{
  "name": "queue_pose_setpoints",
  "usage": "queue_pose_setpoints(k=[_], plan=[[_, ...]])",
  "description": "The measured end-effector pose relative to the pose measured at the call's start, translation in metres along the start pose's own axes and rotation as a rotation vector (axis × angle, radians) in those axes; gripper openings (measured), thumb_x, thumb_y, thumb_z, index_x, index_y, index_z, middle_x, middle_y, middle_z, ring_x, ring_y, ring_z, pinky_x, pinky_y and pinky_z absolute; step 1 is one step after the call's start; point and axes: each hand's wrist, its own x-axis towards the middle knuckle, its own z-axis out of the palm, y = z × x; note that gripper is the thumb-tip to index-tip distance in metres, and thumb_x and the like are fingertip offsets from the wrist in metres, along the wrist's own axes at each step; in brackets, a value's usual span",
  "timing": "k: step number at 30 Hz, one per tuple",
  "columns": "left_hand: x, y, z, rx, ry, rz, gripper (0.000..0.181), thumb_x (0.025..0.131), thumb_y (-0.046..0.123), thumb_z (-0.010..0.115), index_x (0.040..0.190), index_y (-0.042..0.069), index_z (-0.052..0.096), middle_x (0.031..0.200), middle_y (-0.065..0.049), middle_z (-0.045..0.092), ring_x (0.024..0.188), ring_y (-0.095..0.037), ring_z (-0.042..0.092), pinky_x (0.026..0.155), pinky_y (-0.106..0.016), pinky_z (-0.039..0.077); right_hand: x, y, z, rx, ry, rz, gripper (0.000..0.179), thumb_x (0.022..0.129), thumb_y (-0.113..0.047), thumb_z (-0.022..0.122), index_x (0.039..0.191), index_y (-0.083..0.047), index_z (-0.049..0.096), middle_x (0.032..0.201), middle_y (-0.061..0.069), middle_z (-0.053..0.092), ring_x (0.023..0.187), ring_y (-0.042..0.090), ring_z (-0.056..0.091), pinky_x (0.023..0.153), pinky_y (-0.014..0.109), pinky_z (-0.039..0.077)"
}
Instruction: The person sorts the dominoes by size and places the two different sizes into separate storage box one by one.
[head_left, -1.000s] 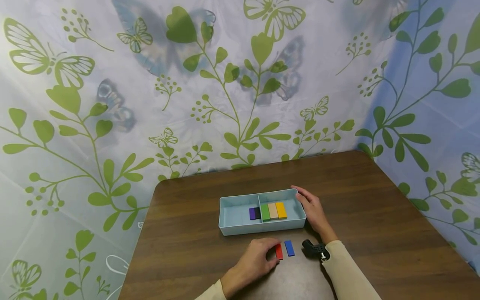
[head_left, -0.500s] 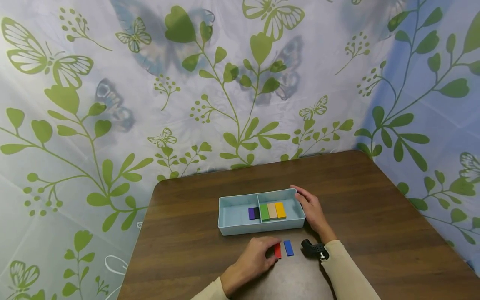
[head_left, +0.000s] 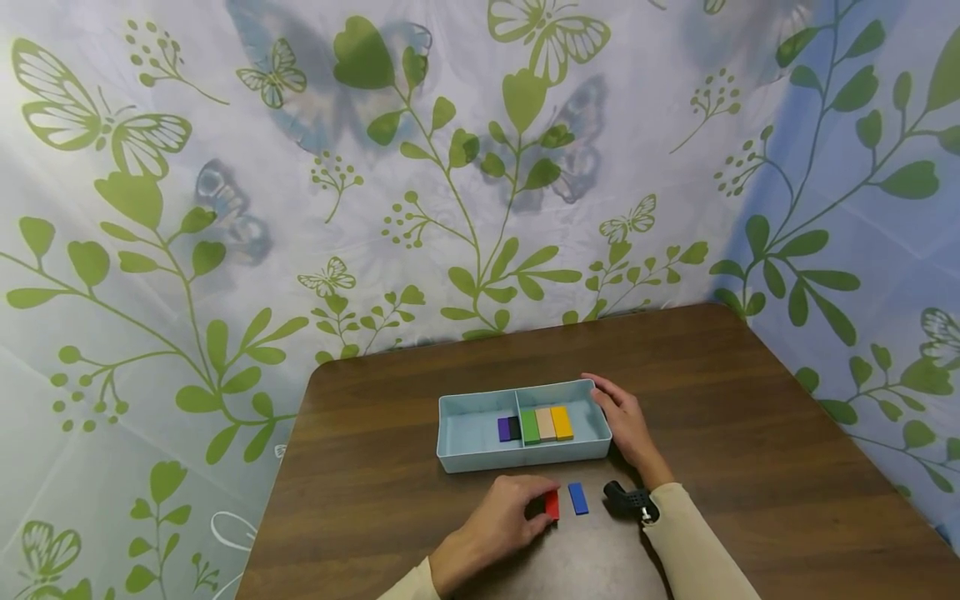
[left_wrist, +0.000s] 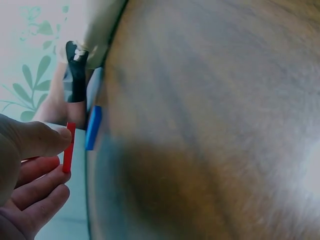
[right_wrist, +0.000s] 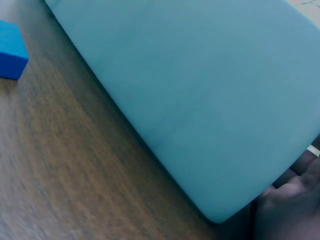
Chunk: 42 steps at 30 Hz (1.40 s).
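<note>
My left hand pinches a red block between thumb and fingertips, low over the table in front of the tray. A flat blue block lies just to the right of it, apart from the hand. My right hand holds the right end of a light blue two-part tray, at its back right corner. Purple and black blocks lie in the left compartment against the divider. Green, beige and yellow blocks sit side by side in the right one.
The brown wooden table runs up to a butterfly-and-leaf patterned curtain at the back and right. A black wrist mount sits at my right sleeve. A white cable hangs past the left table edge.
The red block has shifted slightly left in my left hand, away from the blue block. My right hand and the tray have stayed in place.
</note>
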Motion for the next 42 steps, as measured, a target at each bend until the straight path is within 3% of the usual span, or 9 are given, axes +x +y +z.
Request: queue_pose_setpoints(k=[5,12,20,28,36,42], plan=[[-0.001,0.0,-0.012,-0.003,0.04,0.029,0.039,0.085,0.015,0.081,0.122,0.009,0.07,0.116,0.003,0.074,0.105,-0.005,0.069,0.091,-0.017,0.053,-0.001,0.0,0.0,-0.007,0.0,0.001,0.046,0.105,-0.043,0.049,0.144,-0.021,0.056,0.152,0.003,0.05,0.143,0.027,0.042,0.12,0.057,0.027],[-0.004,-0.004,-0.032,-0.038,0.056,-0.008,0.04,0.085,0.015,0.081,0.123,0.013,0.069,0.117,0.001,0.074,0.104,-0.007,0.07,0.091,-0.018,0.054,-0.001,-0.001,0.001,-0.01,-0.001,-0.002,0.046,0.105,-0.043,0.048,0.144,-0.02,0.055,0.152,0.005,0.05,0.143,0.028,0.041,0.12,0.057,0.026],[-0.006,-0.016,-0.058,0.012,0.159,-0.001,0.044,0.08,0.013,0.085,0.121,0.006,0.07,0.116,-0.004,0.074,0.105,-0.013,0.071,0.092,-0.027,0.057,0.0,0.0,0.0,-0.024,-0.003,-0.011,0.046,0.106,-0.043,0.047,0.145,-0.02,0.055,0.153,0.006,0.049,0.144,0.031,0.04,0.119,0.059,0.027],[-0.008,-0.033,-0.079,0.074,0.225,-0.012,0.048,0.078,0.014,0.086,0.124,0.011,0.07,0.117,-0.002,0.074,0.107,-0.015,0.071,0.093,-0.031,0.057,0.0,0.0,0.0,-0.021,-0.003,0.004,0.045,0.106,-0.04,0.047,0.145,-0.021,0.055,0.154,0.004,0.049,0.145,0.029,0.039,0.12,0.058,0.026],[-0.006,-0.046,-0.095,0.063,0.225,-0.066,0.047,0.08,0.013,0.085,0.124,0.01,0.07,0.12,-0.003,0.073,0.109,-0.015,0.07,0.094,-0.033,0.057,0.0,-0.001,0.0,-0.009,-0.011,-0.038,0.042,0.108,-0.03,0.046,0.146,-0.014,0.054,0.152,0.01,0.05,0.144,0.031,0.041,0.119,0.058,0.026],[-0.003,-0.054,-0.1,0.073,0.22,-0.077,0.047,0.08,0.016,0.085,0.124,0.01,0.07,0.118,-0.004,0.074,0.106,-0.017,0.072,0.092,-0.034,0.058,0.0,-0.002,0.001,-0.017,-0.003,-0.028,0.044,0.107,-0.035,0.047,0.145,-0.016,0.055,0.152,0.008,0.05,0.143,0.03,0.041,0.119,0.058,0.027]])
